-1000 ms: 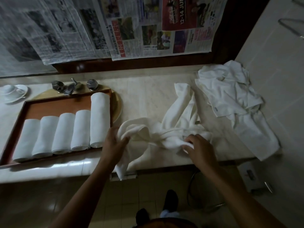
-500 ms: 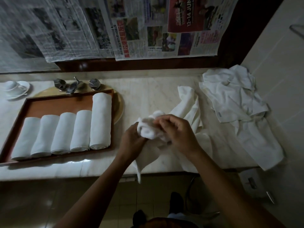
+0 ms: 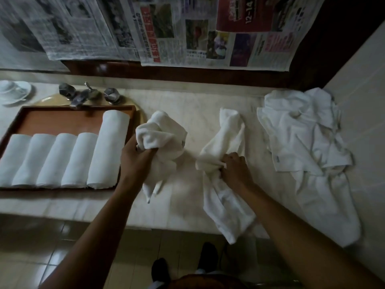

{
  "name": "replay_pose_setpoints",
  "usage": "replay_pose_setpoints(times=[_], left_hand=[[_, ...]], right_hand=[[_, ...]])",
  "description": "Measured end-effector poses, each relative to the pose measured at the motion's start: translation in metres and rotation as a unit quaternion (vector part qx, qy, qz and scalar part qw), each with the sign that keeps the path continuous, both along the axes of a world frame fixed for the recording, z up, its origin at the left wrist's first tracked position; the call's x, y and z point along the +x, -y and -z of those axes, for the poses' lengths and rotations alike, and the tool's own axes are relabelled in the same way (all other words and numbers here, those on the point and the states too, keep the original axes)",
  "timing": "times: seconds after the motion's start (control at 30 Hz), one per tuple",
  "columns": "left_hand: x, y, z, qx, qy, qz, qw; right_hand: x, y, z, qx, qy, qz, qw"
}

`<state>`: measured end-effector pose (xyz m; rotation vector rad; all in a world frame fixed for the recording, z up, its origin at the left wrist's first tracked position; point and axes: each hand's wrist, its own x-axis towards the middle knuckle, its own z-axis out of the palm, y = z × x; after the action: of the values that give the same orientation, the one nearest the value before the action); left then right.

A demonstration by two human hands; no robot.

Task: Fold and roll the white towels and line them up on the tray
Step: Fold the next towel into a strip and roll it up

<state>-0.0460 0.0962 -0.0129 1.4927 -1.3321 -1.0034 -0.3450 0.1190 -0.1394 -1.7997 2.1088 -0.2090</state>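
Near 6 o'clock, the left hand (image 3: 137,161) has its fingers clamped on a crumpled towel (image 3: 160,132). The right hand (image 3: 235,170) grips a second towel (image 3: 226,138) lying on the table (image 3: 198,113). The cloth looks soft, light and limp, so the corners seem best to hold. At 9 o'clock, five rolled towels (image 3: 62,159) lie on the tray (image 3: 62,120). At 2 o'clock lies a loose pile (image 3: 302,132).

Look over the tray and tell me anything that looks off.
The rightmost roll on the tray is longer than the other four rolls and reaches further back, so the row looks uneven. Their near ends line up. Nothing else stands out.
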Motion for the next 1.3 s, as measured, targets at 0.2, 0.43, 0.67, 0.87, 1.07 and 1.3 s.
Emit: replay_pose_setpoints(times=[0.2, 0.43, 0.67, 0.87, 1.07, 1.3], left_hand=[[-0.024, -0.001, 0.002, 0.009, 0.009, 0.014, 1.0], [-0.047, -0.011, -0.01, 0.01, -0.011, 0.026, 1.0], [-0.045, -0.033, -0.02, 0.004, -0.03, 0.073, 0.997], [-0.027, -0.056, -0.031, -0.003, -0.033, 0.119, 0.992], [0.019, -0.09, -0.045, 0.085, -0.058, 0.175, 0.979], [0.109, -0.115, -0.026, 0.225, 0.139, 0.336, 0.904]], right_hand=[[-0.083, 0.008, -0.061, -0.159, 0.018, 0.08, 0.984], [-0.195, -0.008, -0.156, -0.342, -0.072, 0.191, 0.917], [-0.185, -0.012, -0.114, 0.009, 0.001, 0.201, 0.98], [-0.002, -0.054, -0.14, -0.02, 0.296, -0.045, 0.954], [0.101, -0.099, -0.149, -0.133, 0.269, -0.087, 0.95], [0.14, -0.149, -0.2, -0.074, 0.261, -0.044, 0.961]])
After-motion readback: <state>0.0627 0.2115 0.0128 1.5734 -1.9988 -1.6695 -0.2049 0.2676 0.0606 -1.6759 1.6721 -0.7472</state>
